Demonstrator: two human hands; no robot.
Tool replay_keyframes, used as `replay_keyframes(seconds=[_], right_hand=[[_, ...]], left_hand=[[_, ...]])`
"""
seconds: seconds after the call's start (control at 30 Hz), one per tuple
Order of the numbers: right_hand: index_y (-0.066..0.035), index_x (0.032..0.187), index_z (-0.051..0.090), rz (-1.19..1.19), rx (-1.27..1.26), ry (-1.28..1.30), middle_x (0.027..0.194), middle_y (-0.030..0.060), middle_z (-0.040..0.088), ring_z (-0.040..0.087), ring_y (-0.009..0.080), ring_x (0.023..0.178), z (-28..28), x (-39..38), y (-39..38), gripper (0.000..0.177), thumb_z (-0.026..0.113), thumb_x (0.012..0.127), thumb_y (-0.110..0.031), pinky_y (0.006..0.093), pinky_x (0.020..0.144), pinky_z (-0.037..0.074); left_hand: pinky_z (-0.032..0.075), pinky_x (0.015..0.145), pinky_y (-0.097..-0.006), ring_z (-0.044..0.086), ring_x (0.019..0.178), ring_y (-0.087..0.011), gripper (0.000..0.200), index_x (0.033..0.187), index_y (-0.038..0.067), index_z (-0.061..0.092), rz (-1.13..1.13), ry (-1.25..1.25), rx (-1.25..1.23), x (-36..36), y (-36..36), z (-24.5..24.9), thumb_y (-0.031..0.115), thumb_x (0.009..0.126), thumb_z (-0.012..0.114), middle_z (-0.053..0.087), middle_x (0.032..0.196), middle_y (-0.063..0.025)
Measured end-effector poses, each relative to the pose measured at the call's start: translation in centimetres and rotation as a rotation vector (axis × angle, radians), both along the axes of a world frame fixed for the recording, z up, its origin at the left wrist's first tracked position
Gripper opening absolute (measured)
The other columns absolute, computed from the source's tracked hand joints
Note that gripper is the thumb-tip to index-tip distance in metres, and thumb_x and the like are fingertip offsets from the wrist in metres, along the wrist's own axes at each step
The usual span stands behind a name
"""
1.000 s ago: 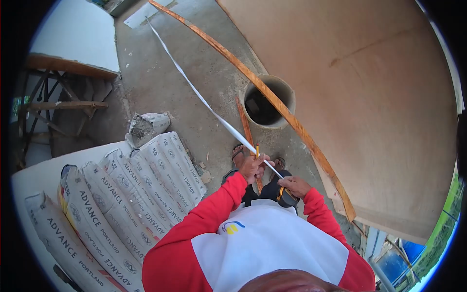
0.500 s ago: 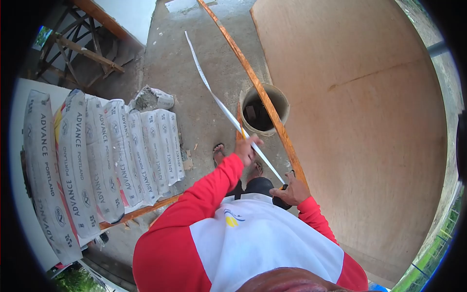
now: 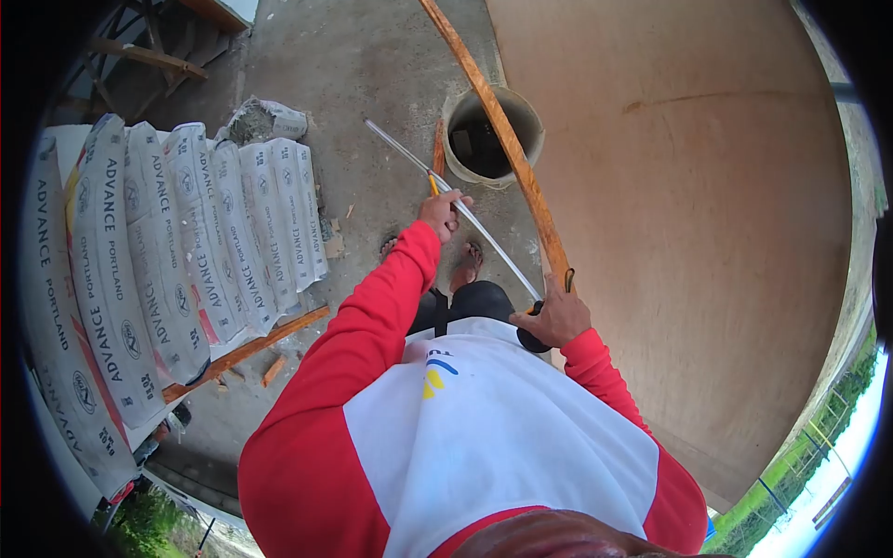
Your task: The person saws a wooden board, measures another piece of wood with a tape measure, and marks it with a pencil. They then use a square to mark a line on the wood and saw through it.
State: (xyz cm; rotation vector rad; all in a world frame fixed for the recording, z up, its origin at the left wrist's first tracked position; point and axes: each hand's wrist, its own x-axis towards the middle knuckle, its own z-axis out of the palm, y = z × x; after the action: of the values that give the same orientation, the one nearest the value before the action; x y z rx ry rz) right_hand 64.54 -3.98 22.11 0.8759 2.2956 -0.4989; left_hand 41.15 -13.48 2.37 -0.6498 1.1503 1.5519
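My left hand has its fingers curled around a yellow pencil, right at the white blade of the tape measure. The blade slants from the right hand past the left one, and its free end hangs over the concrete floor. My right hand is closed on the black tape measure case, mostly hidden by the palm; a dark strap loop shows above the fingers. A long varnished wooden strip runs from the right hand up across a bucket.
A large plywood sheet covers the right side. Stacked cement bags stand on the left, with an opened bag behind them. Wooden trestle legs are at the back left. Wood scraps lie on the floor.
The tape blade reaches out less far than before, its free end now closer to my left hand. The view has shifted, and both hands keep their holds.
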Motion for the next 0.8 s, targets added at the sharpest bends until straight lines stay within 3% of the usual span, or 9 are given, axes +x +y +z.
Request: replay_keyframes(seconds=[0.07, 0.1, 0.17, 0.2, 0.3, 0.37, 0.57, 0.7, 0.8], right_hand=[[0.003, 0.135, 0.038, -0.005, -0.011, -0.002, 0.084, 0.0232, 0.068, 0.068, 0.0402, 0.080, 0.5, -0.4, -0.3, 0.101, 0.077, 0.065, -0.059, 0.0464, 0.071, 0.055], [0.004, 0.136, 0.038, -0.016, -0.033, 0.001, 0.086, 0.0250, 0.068, 0.068, 0.0416, 0.082, 0.8, -0.6, -0.4, 0.101, 0.075, 0.066, -0.059, 0.0473, 0.073, 0.055], [0.004, 0.136, 0.038, -0.023, -0.034, -0.004, 0.089, 0.0267, 0.068, 0.067, 0.0427, 0.085, 1.4, -0.9, -1.0, 0.101, 0.075, 0.066, -0.059, 0.0482, 0.076, 0.054], [0.004, 0.136, 0.038, -0.009, -0.015, 0.000, 0.089, 0.0266, 0.068, 0.067, 0.0423, 0.085, 1.6, -1.2, -1.2, 0.101, 0.075, 0.066, -0.058, 0.0482, 0.076, 0.054], [0.005, 0.136, 0.038, 0.073, 0.005, 0.109, 0.094, 0.0264, 0.068, 0.067, 0.0413, 0.086, 1.2, -2.2, -1.3, 0.101, 0.075, 0.065, -0.056, 0.0483, 0.075, 0.054], [0.001, 0.136, 0.041, 0.125, 0.024, 0.210, 0.097, 0.0275, 0.067, 0.066, 0.0433, 0.089, -0.2, -2.4, -1.0, 0.099, 0.077, 0.064, -0.056, 0.0488, 0.077, 0.053], [0.010, 0.134, 0.037, 0.196, -0.084, 0.413, 0.106, 0.0271, 0.064, 0.065, 0.0438, 0.093, 2.1, -7.3, -1.8, 0.100, 0.082, 0.063, -0.044, 0.0473, 0.079, 0.053], [0.004, 0.135, 0.039, 0.246, -0.145, 0.651, 0.091, 0.0232, 0.067, 0.068, 0.0403, 0.081, 1.0, -10.2, -1.2, 0.096, 0.083, 0.064, -0.041, 0.0450, 0.069, 0.053], [0.001, 0.133, 0.040, 0.290, -0.226, 0.939, 0.087, 0.0210, 0.066, 0.067, 0.0375, 0.076, 4.5, -15.1, -2.4, 0.091, 0.086, 0.062, -0.033, 0.0432, 0.067, 0.053]], left_hand=[[0.020, 0.035, -0.0213, 0.031, 0.041, -0.0026, 0.012, 0.091, 0.009, 0.056, 0.054, 0.002, -0.033, -1.4, -0.9, 0.4, 0.020, 0.089, 0.063, 0.072, 0.087, -0.0068], [0.019, 0.035, -0.0215, 0.029, 0.040, -0.0027, 0.011, 0.088, 0.009, 0.060, 0.083, -0.008, -0.045, -1.4, -1.2, 0.7, 0.020, 0.089, 0.061, 0.067, 0.074, -0.0015], [0.024, 0.035, -0.0235, 0.031, 0.039, -0.0046, 0.013, 0.077, 0.010, 0.058, 0.011, -0.044, 0.106, -0.7, -2.8, 0.5, 0.017, 0.086, 0.062, 0.063, 0.067, -0.0025], [0.020, 0.034, -0.0224, 0.028, 0.037, -0.0038, 0.017, 0.081, 0.009, 0.068, 0.009, -0.038, 0.084, 0.6, -2.8, -0.7, 0.022, 0.088, 0.060, 0.040, 0.054, 0.0072], [0.022, 0.034, -0.0239, 0.032, 0.037, -0.0062, 0.020, 0.068, 0.012, 0.055, 0.082, -0.087, 0.126, 3.9, -3.8, 3.7, 0.021, 0.082, 0.067, 0.040, 0.052, 0.0052], [0.025, 0.033, -0.0260, 0.035, 0.037, -0.0073, 0.022, 0.072, 0.010, 0.058, 0.076, 0.036, 0.113, 5.5, -3.4, 4.7, 0.025, 0.083, 0.069, 0.044, 0.053, 0.0024], [0.032, 0.039, -0.0286, 0.045, 0.044, -0.0090, 0.023, 0.077, 0.006, 0.066, -0.117, 0.290, 0.066, 5.6, -4.9, 13.8, 0.027, 0.084, 0.071, 0.063, 0.070, -0.0045], [0.044, 0.063, -0.0299, 0.056, 0.065, -0.0116, 0.039, 0.078, 0.003, 0.069, -0.206, 0.872, -0.019, 5.1, -10.0, 16.0, 0.041, 0.082, 0.074, 0.065, 0.069, -0.0056], [0.046, 0.064, -0.0302, 0.058, 0.068, -0.0114, 0.039, 0.083, 0.002, 0.070, -0.291, 0.926, -0.212, 3.6, -16.7, 17.2, 0.041, 0.084, 0.071, 0.066, 0.072, -0.0053]])
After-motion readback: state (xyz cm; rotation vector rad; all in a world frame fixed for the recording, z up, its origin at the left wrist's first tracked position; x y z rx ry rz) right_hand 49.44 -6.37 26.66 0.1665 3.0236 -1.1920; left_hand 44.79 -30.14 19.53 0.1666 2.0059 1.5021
